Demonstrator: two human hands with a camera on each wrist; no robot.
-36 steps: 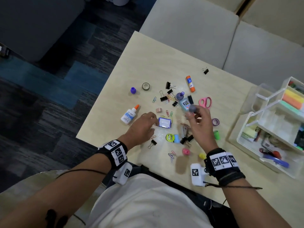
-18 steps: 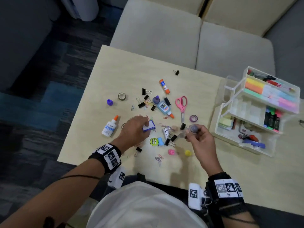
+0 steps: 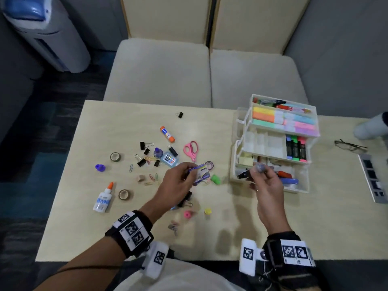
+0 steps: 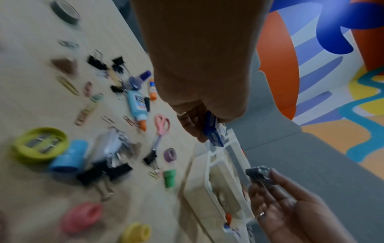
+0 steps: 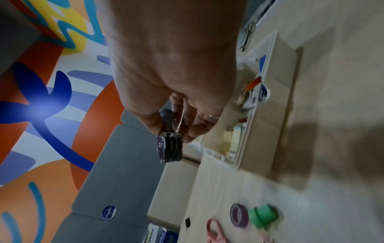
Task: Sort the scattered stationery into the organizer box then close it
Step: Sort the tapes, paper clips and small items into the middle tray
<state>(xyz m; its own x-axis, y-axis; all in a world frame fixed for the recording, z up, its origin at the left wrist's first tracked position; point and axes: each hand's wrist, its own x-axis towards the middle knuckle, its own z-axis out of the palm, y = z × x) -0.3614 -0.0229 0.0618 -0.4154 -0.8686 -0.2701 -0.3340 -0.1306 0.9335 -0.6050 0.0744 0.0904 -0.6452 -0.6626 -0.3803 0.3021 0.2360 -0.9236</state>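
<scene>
The white tiered organizer box point(image 3: 304, 186) stands open on the right of the table, its trays partly filled. My left hand point(image 3: 190, 171) grips a small blue box point(image 3: 201, 174) above the scattered stationery; the left wrist view shows this blue box point(image 4: 214, 131) pinched between thumb and fingers. My right hand point(image 3: 257, 171) pinches a small bunch of binder clips point(image 3: 259, 167) over the front left of the organizer's lowest tray. In the right wrist view the clips point(image 5: 169, 148) are purple and black. Pink scissors point(image 3: 191, 150), a glue stick point(image 3: 167, 134) and a white glue bottle point(image 3: 102, 198) lie loose.
Tape rolls point(image 3: 115, 157), black binder clips point(image 3: 143, 145), paper clips, a green cap point(image 3: 215, 179) and pink and yellow pieces lie around the table's middle. Glasses point(image 3: 349, 145) and a grey device point(image 3: 372, 177) sit right of the organizer. Sofa cushions point(image 3: 205, 74) border the far edge.
My left hand has lifted the blue box off the table and carried it right. My right hand has moved right with the clips to the organizer's lowest tray. The head view has shifted.
</scene>
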